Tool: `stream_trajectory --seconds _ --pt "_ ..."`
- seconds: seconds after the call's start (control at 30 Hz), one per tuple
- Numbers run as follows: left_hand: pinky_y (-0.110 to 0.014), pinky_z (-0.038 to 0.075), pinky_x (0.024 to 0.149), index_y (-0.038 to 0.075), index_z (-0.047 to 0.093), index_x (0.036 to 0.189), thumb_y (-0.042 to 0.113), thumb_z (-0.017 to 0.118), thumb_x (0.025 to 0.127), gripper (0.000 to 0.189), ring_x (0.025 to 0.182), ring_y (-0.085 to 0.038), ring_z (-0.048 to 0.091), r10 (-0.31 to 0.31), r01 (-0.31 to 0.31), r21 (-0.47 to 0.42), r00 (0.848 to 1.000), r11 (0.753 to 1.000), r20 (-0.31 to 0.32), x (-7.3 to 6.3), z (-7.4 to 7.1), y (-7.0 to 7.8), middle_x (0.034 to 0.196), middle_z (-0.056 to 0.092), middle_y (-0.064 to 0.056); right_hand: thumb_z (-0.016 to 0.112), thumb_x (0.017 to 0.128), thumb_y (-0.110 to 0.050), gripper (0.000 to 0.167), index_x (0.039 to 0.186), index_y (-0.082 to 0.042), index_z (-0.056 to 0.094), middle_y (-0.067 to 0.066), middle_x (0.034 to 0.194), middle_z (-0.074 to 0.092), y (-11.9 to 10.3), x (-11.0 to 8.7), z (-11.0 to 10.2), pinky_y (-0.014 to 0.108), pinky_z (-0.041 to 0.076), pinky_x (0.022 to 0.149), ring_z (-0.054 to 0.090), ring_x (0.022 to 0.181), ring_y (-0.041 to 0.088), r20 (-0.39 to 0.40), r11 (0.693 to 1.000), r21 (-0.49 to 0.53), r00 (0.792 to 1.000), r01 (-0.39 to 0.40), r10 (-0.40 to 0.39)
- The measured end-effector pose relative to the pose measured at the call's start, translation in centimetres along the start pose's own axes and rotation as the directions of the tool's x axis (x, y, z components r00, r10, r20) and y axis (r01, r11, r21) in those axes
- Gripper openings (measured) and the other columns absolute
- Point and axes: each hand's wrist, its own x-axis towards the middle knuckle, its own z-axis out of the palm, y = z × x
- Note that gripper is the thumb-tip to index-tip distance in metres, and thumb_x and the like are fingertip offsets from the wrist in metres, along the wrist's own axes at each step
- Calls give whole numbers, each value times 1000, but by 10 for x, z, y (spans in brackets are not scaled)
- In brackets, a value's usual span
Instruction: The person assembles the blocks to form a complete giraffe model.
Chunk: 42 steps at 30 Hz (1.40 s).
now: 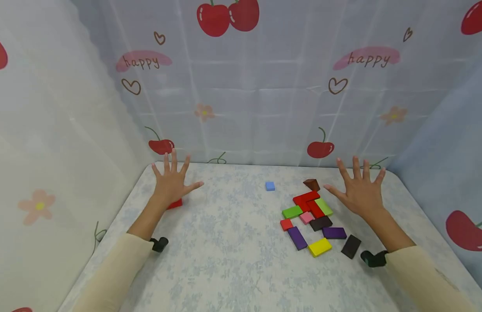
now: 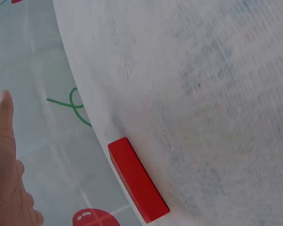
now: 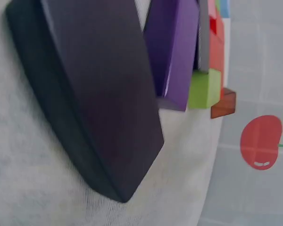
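My left hand [image 1: 170,185] is held with its fingers spread over the far left of the table, gripping nothing. Partly behind it in the head view lies a red block [image 2: 139,181], seen whole in the left wrist view. On the right, my right hand [image 1: 361,193] also has its fingers spread and holds nothing. Just left of it lies a cluster of coloured blocks, among them a yellow block [image 1: 320,247], a green block [image 1: 292,212], a pink block [image 1: 306,218] and a purple block [image 1: 297,238]. A black block [image 3: 99,94] fills much of the right wrist view.
A small blue block [image 1: 270,186] and a brown wedge-shaped block [image 1: 312,184] lie toward the back of the table [image 1: 225,242]. Cherry-printed curtains [image 1: 256,95] enclose the table at the back and both sides. A black wrist mount [image 1: 374,258] sits beneath the right forearm.
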Motion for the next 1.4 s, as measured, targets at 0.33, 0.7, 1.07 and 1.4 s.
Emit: stream_trajectory --seconds 0.33,0.7,1.07,1.4 --pt "-64 36 109 19 31 161 65 61 93 88 152 -40 20 185 -186 -6 979 982 -87 -17 -9 51 165 16 -26 73 92 -36 96 164 -11 14 36 156 26 -21 -37 -22 76 20 108 29 140 56 -68 994 110 997 28 -21" --pt "-42 59 77 18 69 132 55 69 93 54 120 -26 62 267 -271 -282 962 920 -56 -38 -21 123 132 64 -8 74 94 -29 53 137 -1 61 30 133 60 -34 -83 -49 63 53 85 63 110 49 9 921 385 998 58 -67" --pt "-33 52 74 20 71 129 49 73 92 47 101 -23 65 324 -200 -642 943 740 81 -33 -3 177 121 70 -4 84 85 -16 42 124 -5 72 17 116 73 -40 -114 -42 40 61 70 71 90 32 82 851 515 983 99 -164" --pt "-25 53 74 10 72 126 37 78 91 44 87 -12 65 376 -105 -801 913 589 157 -9 28 214 112 73 -10 83 82 -6 39 120 -7 74 10 116 73 -44 -117 -27 26 58 71 68 86 13 224 780 620 934 85 -280"
